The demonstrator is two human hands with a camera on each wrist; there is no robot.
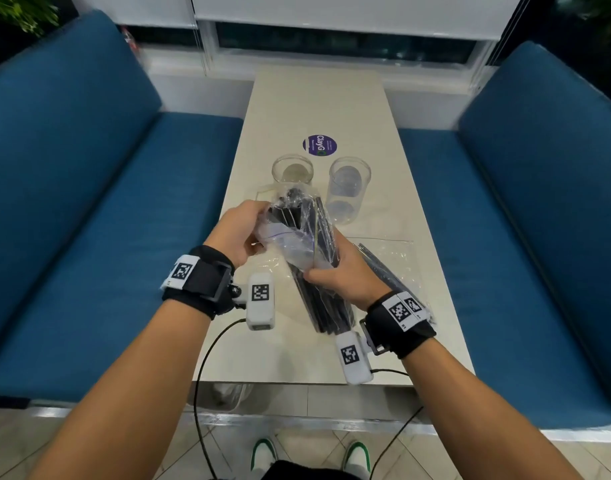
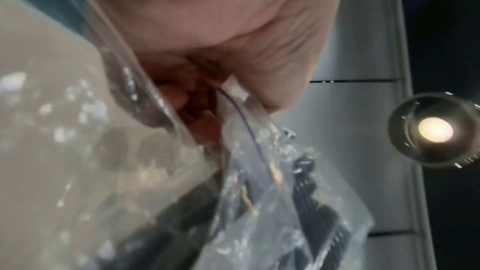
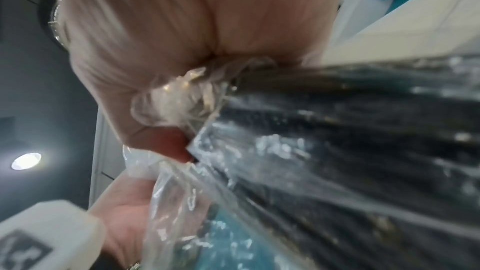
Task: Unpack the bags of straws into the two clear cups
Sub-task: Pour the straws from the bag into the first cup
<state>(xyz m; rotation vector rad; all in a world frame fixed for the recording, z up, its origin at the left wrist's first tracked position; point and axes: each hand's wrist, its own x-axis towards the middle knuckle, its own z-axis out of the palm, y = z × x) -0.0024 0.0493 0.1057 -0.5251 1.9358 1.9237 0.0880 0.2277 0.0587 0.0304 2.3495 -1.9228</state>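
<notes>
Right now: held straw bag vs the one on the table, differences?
The held bag is lifted over the table, gripped by the left hand and right hand; the second bag lies flat, untouched. The held bag's straws make a thick bundle, its plastic bunched; the second bag's lie spread thin. Both are clear plastic holding black straws.

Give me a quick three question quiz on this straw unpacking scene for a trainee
1. True or false: both clear cups hold straws.
2. Which hand grips the held bag at its upper end, nearer the cups: A left hand, B right hand?
3. Fill in: a second bag of straws lies on the ____.

Key: 1 false, both look empty. 2 A. 3 table.
</notes>
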